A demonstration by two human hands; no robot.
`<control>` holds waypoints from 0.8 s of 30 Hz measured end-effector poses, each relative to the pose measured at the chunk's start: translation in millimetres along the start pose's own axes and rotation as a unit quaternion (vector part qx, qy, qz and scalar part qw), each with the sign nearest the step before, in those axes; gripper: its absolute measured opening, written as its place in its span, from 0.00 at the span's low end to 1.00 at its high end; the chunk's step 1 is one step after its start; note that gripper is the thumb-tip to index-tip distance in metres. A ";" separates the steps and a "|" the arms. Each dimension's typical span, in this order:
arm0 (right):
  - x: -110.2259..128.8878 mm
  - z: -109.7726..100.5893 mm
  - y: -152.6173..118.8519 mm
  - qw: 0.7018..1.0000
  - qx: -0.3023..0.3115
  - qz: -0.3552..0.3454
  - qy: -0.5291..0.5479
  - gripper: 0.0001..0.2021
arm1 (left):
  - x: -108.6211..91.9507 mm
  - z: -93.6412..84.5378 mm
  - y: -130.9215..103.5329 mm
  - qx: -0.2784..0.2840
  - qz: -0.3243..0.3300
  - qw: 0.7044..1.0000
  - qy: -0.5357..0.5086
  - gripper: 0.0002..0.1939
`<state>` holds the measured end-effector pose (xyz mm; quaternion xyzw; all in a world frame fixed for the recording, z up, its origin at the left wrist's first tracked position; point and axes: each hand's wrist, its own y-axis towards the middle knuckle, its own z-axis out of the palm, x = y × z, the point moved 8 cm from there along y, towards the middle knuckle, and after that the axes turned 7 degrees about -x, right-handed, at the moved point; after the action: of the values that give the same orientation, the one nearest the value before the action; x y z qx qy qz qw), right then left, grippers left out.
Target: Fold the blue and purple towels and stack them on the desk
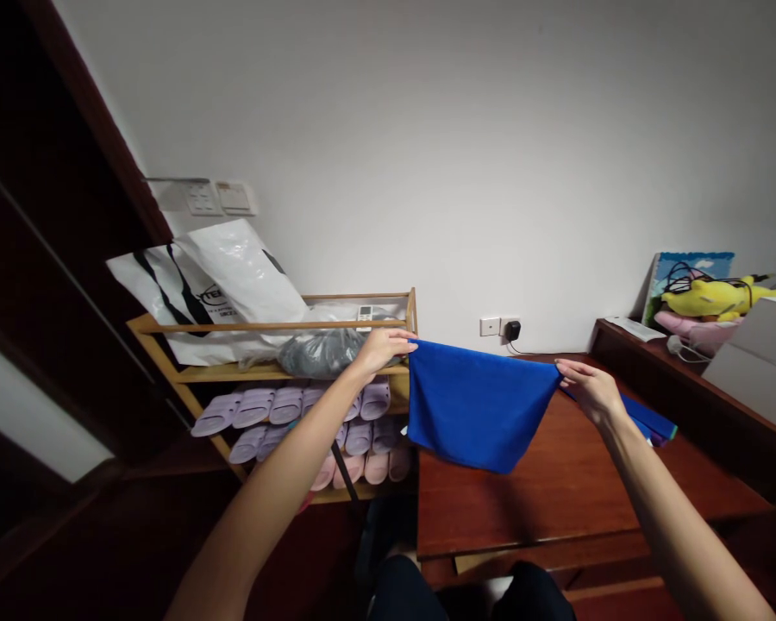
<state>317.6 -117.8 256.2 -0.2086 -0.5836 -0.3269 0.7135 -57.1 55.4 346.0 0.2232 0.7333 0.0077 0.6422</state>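
Note:
A plain blue cloth (478, 405) hangs stretched between my two hands, above the left part of a reddish-brown wooden desk (556, 509). My left hand (386, 348) pinches its upper left corner, in front of the right end of a shoe rack. At the upper right corner my right hand (588, 386) grips it between thumb and fingers. The cloth's lower edge droops free and casts a shadow on the desktop. More folded blue cloth (650, 418) lies on the desk behind my right wrist, partly covered by it.
A wooden rack (187, 376) at left holds white bags (233, 276), a remote control (365, 314) and rows of slippers (252, 405). A black plug (512, 330) sits in the wall socket. On the raised right ledge are a yellow plush toy (704, 299) and white boxes (756, 362).

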 end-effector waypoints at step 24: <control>68.5 -5.9 -29.4 0.893 -0.002 -0.314 -0.322 0.18 | -31.2 -3.3 -31.5 0.045 0.123 0.973 0.189 0.11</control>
<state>308.0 -157.6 318.7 -0.1100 -0.8158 -0.4500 0.3462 -67.8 17.4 366.4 0.3343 0.8082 0.0959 0.4752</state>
